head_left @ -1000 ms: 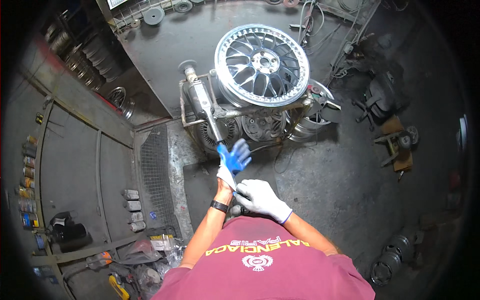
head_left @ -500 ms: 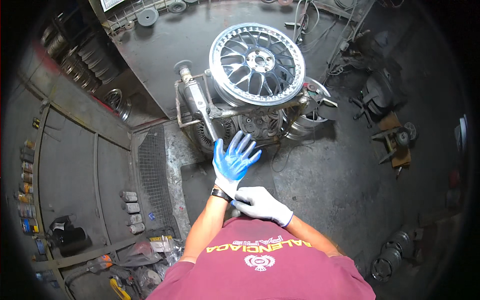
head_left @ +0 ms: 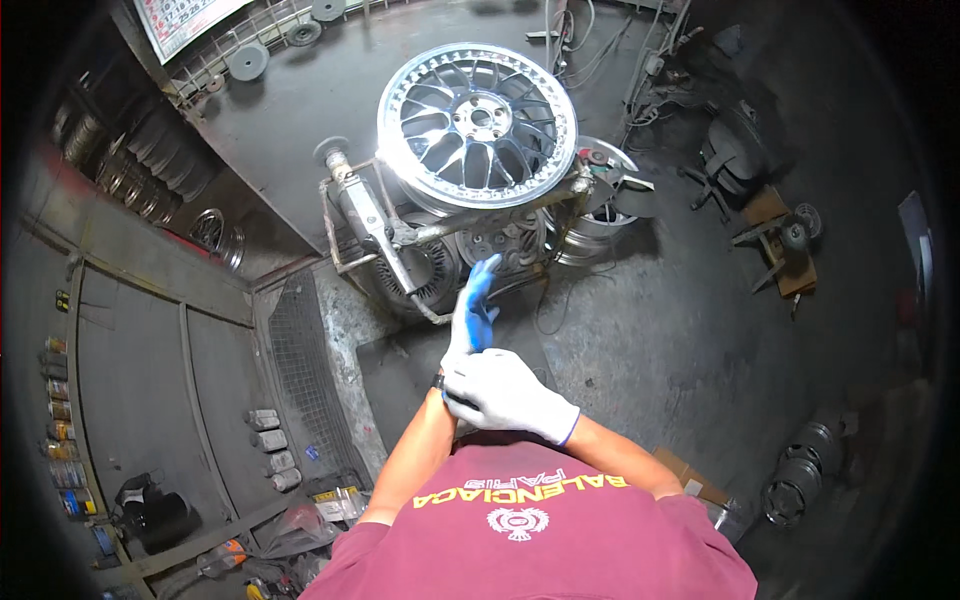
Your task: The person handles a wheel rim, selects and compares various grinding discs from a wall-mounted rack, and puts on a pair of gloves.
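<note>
My left hand (head_left: 474, 315) wears a white work glove with a blue palm. It points away from me, turned edge-on, fingers stretched out and holding nothing. My right hand (head_left: 510, 398), in a similar white glove, is closed around the left wrist at the glove's cuff, beside a dark wristband (head_left: 438, 381). Beyond the hands, a shiny mesh-spoke car wheel (head_left: 482, 119) lies tilted on a rusty metal stand (head_left: 445, 228). A long grinder-like tool (head_left: 362, 213) with a round disc rests on the stand's left side. Neither hand touches the wheel or tool.
More wheels sit under the stand, including a silver one (head_left: 600, 228) on its right. Cans (head_left: 268, 440) line the left panel, near a floor mesh (head_left: 300, 345). A wheeled chair base (head_left: 708, 185) and stacked wheels (head_left: 797, 480) are at the right.
My left hand has turned from palm showing to edge-on, its fingers closer together. My right hand has come further over the left wrist. The view has shifted, so the wheel appears further left.
</note>
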A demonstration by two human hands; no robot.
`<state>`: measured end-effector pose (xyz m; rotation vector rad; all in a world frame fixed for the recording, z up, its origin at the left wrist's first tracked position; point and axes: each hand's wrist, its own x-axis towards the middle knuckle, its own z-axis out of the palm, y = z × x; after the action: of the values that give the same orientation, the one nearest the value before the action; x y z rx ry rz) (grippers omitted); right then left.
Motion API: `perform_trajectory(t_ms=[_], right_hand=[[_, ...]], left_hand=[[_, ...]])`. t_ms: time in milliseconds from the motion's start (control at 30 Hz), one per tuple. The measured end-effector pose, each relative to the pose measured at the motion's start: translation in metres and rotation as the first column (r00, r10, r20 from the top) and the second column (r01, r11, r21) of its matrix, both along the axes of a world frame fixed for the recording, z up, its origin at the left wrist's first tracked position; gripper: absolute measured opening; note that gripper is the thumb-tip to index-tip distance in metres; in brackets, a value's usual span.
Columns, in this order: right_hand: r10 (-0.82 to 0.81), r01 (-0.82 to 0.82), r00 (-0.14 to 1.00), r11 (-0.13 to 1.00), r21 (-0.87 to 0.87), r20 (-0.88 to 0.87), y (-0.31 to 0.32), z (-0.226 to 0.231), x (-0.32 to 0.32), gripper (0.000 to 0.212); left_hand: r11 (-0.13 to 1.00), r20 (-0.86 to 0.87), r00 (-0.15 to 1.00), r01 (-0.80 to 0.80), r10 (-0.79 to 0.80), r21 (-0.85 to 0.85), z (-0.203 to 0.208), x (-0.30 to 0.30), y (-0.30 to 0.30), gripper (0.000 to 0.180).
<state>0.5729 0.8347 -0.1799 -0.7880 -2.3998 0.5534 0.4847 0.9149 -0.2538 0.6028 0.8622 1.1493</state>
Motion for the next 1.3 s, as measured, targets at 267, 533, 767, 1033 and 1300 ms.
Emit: perform_trajectory(t_ms=[267,533,767,1033,1300], right_hand=[[0.040,-0.014,0.991,0.979,-0.201,0.128,0.001,-0.011,0.033,0.020],[-0.068,0.148,0.915,0.973,-0.176,0.397,0.022,-0.153,0.088,0.047],[-0.378,-0.288,0.846,0.272,-0.918,-0.377,0.049,-0.143,0.175,0.035],[-0.383,-0.553,0.772,-0.011,-0.833,-0.508,0.130,-0.181,0.203,0.058],[-0.162,-0.288,0.923,0.317,-0.904,-0.350,0.113,-0.121,0.306,0.045]], left_hand=[[0.976,0.666,0.726,-0.035,0.173,-0.215,0.002,-0.026,0.013,0.064],[0.849,0.825,0.321,0.426,-0.465,0.313,0.099,0.054,-0.009,0.089],[0.682,0.829,0.134,0.647,-0.543,0.342,0.062,0.092,0.022,0.108],[0.814,-0.447,0.864,0.424,-0.232,0.396,0.042,0.156,0.059,0.032],[0.793,0.766,0.282,0.414,-0.578,0.446,0.076,0.209,0.084,0.089]])
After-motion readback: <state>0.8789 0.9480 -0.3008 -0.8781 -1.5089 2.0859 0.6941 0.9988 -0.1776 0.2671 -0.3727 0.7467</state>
